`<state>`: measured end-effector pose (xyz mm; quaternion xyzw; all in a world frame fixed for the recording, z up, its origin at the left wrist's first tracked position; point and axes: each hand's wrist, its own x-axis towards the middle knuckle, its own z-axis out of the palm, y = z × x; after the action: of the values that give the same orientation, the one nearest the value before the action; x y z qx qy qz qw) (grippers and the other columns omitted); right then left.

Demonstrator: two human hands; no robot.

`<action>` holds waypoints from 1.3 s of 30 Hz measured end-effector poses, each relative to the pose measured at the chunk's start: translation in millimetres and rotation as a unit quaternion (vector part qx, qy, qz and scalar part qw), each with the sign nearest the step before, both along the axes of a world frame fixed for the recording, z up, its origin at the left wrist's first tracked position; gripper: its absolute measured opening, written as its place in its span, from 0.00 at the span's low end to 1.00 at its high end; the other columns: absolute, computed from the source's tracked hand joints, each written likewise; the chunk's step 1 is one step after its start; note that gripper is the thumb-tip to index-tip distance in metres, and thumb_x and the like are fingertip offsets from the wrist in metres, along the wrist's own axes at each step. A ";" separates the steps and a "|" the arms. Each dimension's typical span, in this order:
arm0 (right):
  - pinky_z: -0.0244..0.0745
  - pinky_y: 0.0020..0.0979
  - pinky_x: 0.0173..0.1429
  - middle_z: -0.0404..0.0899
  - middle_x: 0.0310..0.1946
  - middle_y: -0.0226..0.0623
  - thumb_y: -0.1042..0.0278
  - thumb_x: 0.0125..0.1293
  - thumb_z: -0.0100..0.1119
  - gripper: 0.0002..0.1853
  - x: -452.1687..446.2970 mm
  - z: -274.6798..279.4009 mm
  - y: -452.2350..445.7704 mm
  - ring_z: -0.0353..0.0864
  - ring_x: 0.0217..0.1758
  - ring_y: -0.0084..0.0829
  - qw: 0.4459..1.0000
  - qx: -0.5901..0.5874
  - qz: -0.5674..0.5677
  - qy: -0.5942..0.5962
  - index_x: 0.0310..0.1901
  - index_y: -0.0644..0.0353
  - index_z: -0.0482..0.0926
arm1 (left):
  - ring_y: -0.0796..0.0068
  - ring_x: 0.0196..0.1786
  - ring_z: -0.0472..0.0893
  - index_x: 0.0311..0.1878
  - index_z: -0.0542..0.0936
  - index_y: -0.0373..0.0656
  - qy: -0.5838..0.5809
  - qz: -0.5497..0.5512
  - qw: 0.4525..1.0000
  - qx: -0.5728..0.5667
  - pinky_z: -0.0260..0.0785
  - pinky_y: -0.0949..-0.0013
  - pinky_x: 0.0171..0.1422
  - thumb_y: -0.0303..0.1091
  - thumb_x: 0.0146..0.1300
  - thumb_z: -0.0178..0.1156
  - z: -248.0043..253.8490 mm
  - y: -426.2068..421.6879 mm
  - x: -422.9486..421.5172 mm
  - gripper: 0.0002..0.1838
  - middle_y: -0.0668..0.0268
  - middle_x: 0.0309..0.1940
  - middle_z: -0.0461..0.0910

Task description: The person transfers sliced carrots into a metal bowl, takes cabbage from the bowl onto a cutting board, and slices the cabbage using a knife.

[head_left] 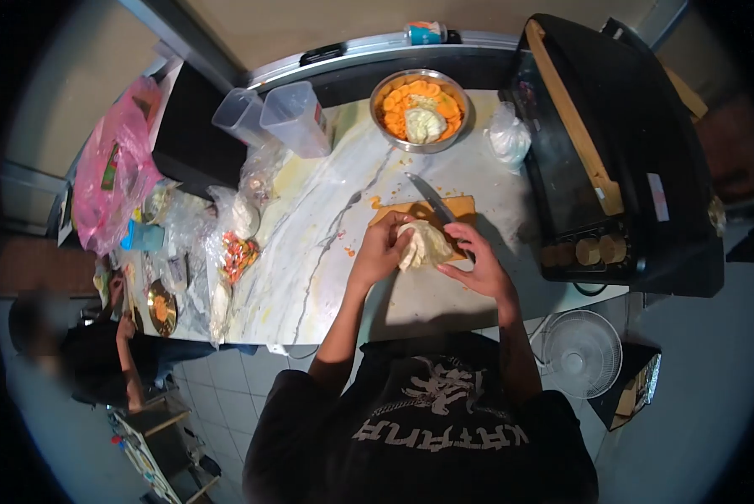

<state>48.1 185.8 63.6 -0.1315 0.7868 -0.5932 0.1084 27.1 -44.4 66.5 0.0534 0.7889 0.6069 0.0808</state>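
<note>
Cabbage (425, 248) is occupying a person's hands over the board (463, 208).
The left hand's (385, 242) fingers are gripping its side; the right hand's (482, 267) are hanging spread beside it, near the knife (432, 200). A bowl (417, 148) is standing beyond.

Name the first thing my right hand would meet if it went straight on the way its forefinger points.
Probably the knife, just past the right hand's upper fingertips; depth is unclear, so it might pass above it.
</note>
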 end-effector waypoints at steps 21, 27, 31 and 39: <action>0.75 0.30 0.43 0.84 0.37 0.46 0.68 0.73 0.56 0.11 -30.5 -5.4 -1.5 0.83 0.38 0.32 0.998 0.016 -0.058 -0.007 0.49 0.67 0.80 | 0.77 0.35 0.78 0.48 0.84 0.33 -0.041 -0.009 0.995 -0.088 0.71 0.71 0.39 0.27 0.63 0.68 31.6 0.6 -2.1 0.12 0.59 0.36 0.85; 0.78 0.32 0.42 0.84 0.43 0.43 0.69 0.71 0.60 0.14 -43.0 -10.9 -7.1 0.81 0.43 0.31 0.999 -0.008 -0.046 0.028 0.54 0.65 0.79 | 0.70 0.37 0.83 0.46 0.85 0.32 0.082 0.041 0.994 -0.063 0.73 0.69 0.44 0.27 0.64 0.67 42.7 -11.8 -16.1 0.11 0.55 0.36 0.86; 0.80 0.41 0.45 0.80 0.44 0.48 0.68 0.66 0.65 0.16 -35.7 -5.7 6.8 0.82 0.46 0.45 0.989 0.108 -0.065 0.072 0.51 0.66 0.78 | 0.66 0.37 0.83 0.45 0.86 0.35 0.166 0.123 0.972 -0.111 0.74 0.67 0.46 0.28 0.62 0.67 62.5 -11.3 -22.1 0.09 0.56 0.36 0.85; 0.72 0.51 0.49 0.74 0.40 0.50 0.70 0.58 0.69 0.16 7.6 -25.6 12.8 0.76 0.47 0.55 0.933 0.340 -0.064 0.099 0.43 0.63 0.72 | 0.58 0.49 0.79 0.52 0.85 0.42 0.295 0.099 0.920 -0.237 0.73 0.59 0.53 0.22 0.42 0.68 -2.8 10.3 -3.9 0.27 0.59 0.45 0.78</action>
<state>55.7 198.7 38.0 -0.0948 0.9550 -0.2794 0.0300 23.2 -34.1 63.7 0.1305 0.8991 0.3637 -0.2056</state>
